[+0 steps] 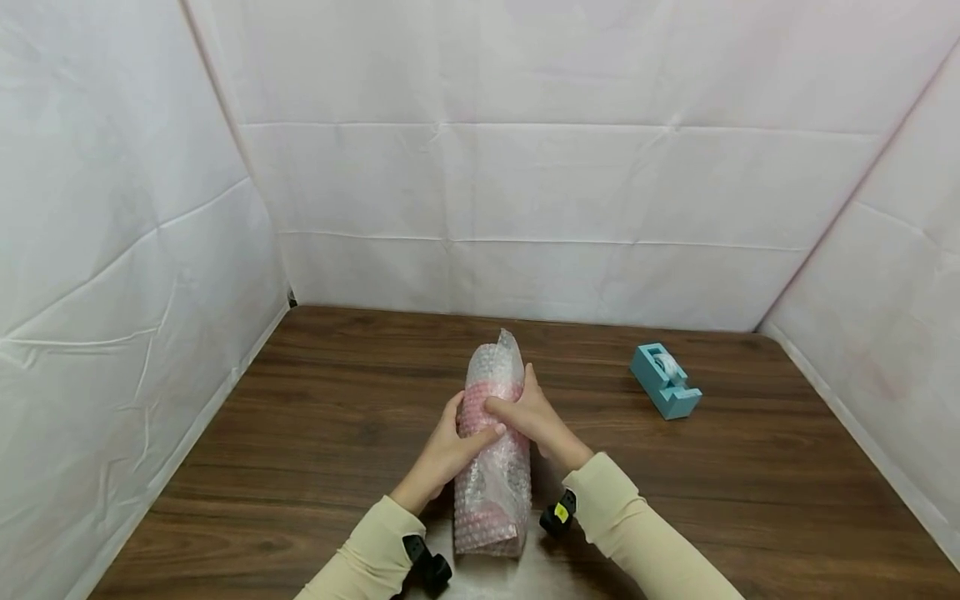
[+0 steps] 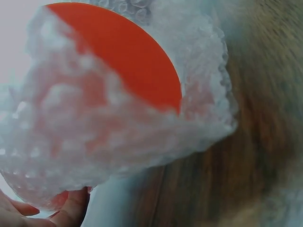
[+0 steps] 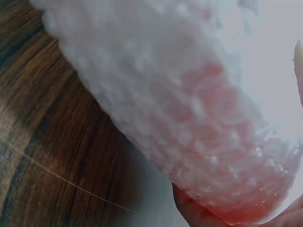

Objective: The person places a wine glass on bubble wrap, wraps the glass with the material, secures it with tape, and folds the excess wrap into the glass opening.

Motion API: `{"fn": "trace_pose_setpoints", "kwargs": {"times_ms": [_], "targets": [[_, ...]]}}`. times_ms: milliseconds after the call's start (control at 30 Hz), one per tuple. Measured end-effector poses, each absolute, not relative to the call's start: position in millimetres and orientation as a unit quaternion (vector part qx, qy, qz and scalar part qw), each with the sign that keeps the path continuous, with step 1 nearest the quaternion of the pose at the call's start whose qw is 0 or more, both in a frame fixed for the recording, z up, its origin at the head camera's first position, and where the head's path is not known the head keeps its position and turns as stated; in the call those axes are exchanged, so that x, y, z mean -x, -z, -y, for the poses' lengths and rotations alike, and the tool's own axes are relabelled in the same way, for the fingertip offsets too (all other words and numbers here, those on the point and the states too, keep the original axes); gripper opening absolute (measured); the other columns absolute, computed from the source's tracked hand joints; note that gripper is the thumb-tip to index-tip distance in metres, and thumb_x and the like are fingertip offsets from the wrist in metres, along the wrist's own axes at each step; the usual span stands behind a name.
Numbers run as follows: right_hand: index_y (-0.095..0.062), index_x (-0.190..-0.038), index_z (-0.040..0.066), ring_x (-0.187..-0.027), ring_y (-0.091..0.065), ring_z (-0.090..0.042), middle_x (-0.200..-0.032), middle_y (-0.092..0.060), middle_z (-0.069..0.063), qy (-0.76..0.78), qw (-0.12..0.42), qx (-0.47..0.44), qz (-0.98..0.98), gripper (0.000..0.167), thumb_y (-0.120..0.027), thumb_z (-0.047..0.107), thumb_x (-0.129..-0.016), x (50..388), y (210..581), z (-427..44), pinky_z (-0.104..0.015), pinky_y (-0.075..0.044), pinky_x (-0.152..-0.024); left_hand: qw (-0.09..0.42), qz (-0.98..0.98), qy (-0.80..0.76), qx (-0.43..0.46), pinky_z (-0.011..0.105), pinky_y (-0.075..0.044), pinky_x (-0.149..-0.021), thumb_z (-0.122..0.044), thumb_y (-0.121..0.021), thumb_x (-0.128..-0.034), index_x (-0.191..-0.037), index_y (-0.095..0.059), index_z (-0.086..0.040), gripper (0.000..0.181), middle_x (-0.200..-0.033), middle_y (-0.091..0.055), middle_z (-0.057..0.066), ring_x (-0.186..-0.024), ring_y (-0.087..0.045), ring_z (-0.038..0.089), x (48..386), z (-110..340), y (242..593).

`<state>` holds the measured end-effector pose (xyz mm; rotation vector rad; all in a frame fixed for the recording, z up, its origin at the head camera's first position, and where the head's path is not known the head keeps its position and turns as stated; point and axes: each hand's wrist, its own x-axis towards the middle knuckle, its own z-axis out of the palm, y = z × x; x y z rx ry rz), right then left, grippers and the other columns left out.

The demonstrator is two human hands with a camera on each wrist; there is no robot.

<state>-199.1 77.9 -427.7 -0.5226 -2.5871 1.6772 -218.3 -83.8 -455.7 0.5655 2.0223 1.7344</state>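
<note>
A bubble-wrapped cylinder [image 1: 491, 467] lies lengthwise near the middle front of the table, with red and white showing through the wrap. In the left wrist view, a flat red round end [image 2: 137, 56] of the cylinder shows inside the loose wrap. My left hand [image 1: 446, 450] grips the cylinder from its left side, thumb across the top. From the right side my right hand [image 1: 540, 421] holds it too, its thumb also on top. A loose flap of bubble wrap [image 1: 510, 346] sticks up at the far end. The undersides of both hands are mostly hidden.
A blue tape dispenser [image 1: 665, 382] with a roll of clear tape stands on the brown wooden table [image 1: 337, 400], right of the hands. White cloth walls [image 1: 540, 183] enclose the table at the back and both sides.
</note>
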Motion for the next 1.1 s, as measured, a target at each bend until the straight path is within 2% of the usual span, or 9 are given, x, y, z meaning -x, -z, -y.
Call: {"fn": "trace_pose_setpoints", "kwargs": {"times_ms": [67,167,267,333,467,633,900,1100], "targets": [[0.006,-0.153,0.002,-0.142,-0.022,-0.042,-0.159,-0.005,-0.024,-0.547,0.007,0.163,0.821,0.109,-0.069,0.032,-0.081,197.8,426.5,-79.3,-0.06,-0.029,-0.109,0.21,-0.723,-0.626,-0.203,0.056,-0.041,-0.1,-0.042,-0.07,-0.0838,-0.153,-0.016,-0.011,0.094,-0.151,-0.027,0.026,-0.129,-0.042,0.042,218.5,83.8,454.3],[-0.007,-0.153,0.003,-0.136,-0.035,-0.038,-0.154,-0.023,-0.022,-0.573,0.011,0.144,0.807,0.099,-0.069,0.03,-0.082,196.0,424.3,-81.9,-0.054,-0.037,-0.106,0.21,-0.72,-0.629,-0.203,0.055,-0.042,-0.099,-0.041,-0.071,-0.084,-0.153,-0.015,-0.012,0.093,-0.152,-0.028,0.025,-0.128,-0.044,0.041,219.2,82.9,451.6],[-0.023,-0.148,0.005,-0.12,-0.05,-0.032,-0.14,-0.043,-0.02,-0.607,0.018,0.115,0.786,0.083,-0.07,0.026,-0.083,194.4,421.9,-85.3,-0.046,-0.047,-0.095,0.207,-0.721,-0.628,-0.207,0.055,-0.041,-0.1,-0.04,-0.071,-0.0835,-0.153,-0.015,-0.011,0.094,-0.152,-0.028,0.024,-0.128,-0.043,0.04,219.7,81.4,448.0],[-0.029,-0.144,0.007,-0.112,-0.055,-0.029,-0.133,-0.049,-0.018,-0.629,0.011,0.098,0.771,0.074,-0.068,0.024,-0.084,193.4,420.0,-87.8,-0.041,-0.05,-0.089,0.202,-0.723,-0.626,-0.213,0.055,-0.041,-0.101,-0.04,-0.072,-0.0829,-0.153,-0.015,-0.011,0.095,-0.151,-0.029,0.023,-0.129,-0.043,0.039,220.0,80.4,445.2],[-0.03,-0.144,0.007,-0.108,-0.057,-0.026,-0.131,-0.05,-0.017,-0.662,-0.01,0.084,0.744,0.07,-0.066,0.022,-0.086,190.8,414.2,-92.5,-0.038,-0.051,-0.086,0.189,-0.727,-0.622,-0.222,0.054,-0.042,-0.1,-0.04,-0.073,-0.0816,-0.153,-0.015,-0.01,0.097,-0.149,-0.032,0.023,-0.129,-0.043,0.039,220.9,78.7,438.3],[-0.03,-0.143,0.006,-0.108,-0.057,-0.026,-0.132,-0.049,-0.017,-0.675,-0.019,0.084,0.733,0.068,-0.066,0.023,-0.087,186.8,405.0,-95.9,-0.039,-0.052,-0.086,0.185,-0.728,-0.62,-0.227,0.048,-0.048,-0.092,-0.037,-0.075,-0.0809,-0.153,-0.016,-0.01,0.097,-0.142,-0.037,0.023,-0.12,-0.049,0.036,222.8,76.6,431.1],[-0.031,-0.143,0.011,-0.109,-0.057,-0.025,-0.132,-0.049,-0.016,-0.67,0.004,0.082,0.738,0.069,-0.068,0.021,-0.086,180.6,392.2,-99.7,-0.036,-0.052,-0.086,0.195,-0.706,-0.633,-0.251,0.041,-0.051,-0.086,-0.029,-0.077,-0.0803,-0.152,-0.018,-0.011,0.095,-0.136,-0.04,0.019,-0.113,-0.052,0.03,225.1,74.6,420.3],[-0.028,-0.146,0.019,-0.115,-0.055,-0.027,-0.135,-0.049,-0.012,-0.642,0.037,0.071,0.762,0.08,-0.075,0.023,-0.082,173.8,383.5,-101.7,-0.038,-0.051,-0.087,0.199,-0.692,-0.638,-0.274,0.042,-0.05,-0.091,-0.027,-0.078,-0.0798,-0.152,-0.02,-0.014,0.093,-0.138,-0.044,0.015,-0.117,-0.053,0.029,225.0,72.3,415.0]]}}
